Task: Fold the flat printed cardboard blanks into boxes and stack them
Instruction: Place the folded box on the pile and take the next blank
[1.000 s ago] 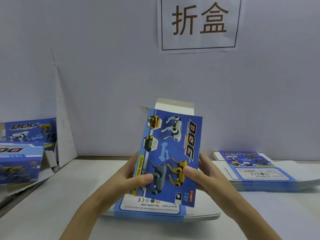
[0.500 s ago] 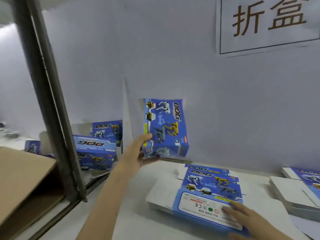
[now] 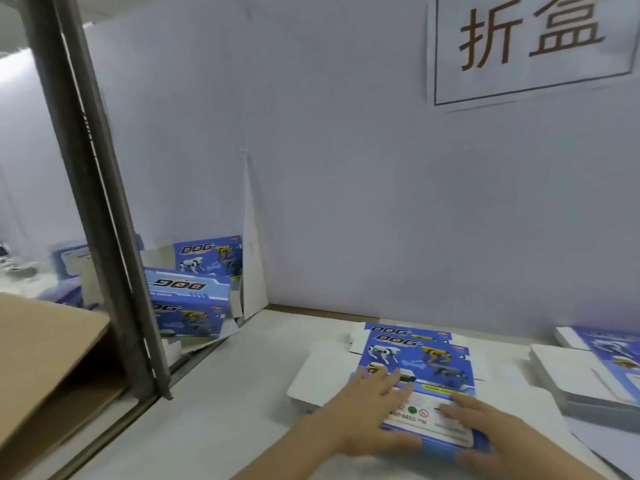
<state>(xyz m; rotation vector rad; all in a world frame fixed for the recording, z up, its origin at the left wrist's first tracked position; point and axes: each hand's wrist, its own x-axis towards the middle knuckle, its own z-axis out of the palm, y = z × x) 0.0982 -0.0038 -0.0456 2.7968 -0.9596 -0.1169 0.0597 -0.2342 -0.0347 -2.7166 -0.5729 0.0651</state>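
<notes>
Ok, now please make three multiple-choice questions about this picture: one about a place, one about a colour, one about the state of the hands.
1. Where do the folded boxes stand, seen from the central stack of flat blanks?
A. To its left, near the metal post
B. On top of it
C. To its right

2. Which colour fills most of the print on the top blank?
A. Red
B. Green
C. Blue

3. How do the left hand and the right hand lie?
A. Both lifted in the air
B. Both with straight fingers on the top blank
C. Each gripping a folded box

Answers: 1 A, the boxes show beside the post at the left; 2 C, blue surrounds the printed dogs; 3 B, both hands rest flat on the blank.
</notes>
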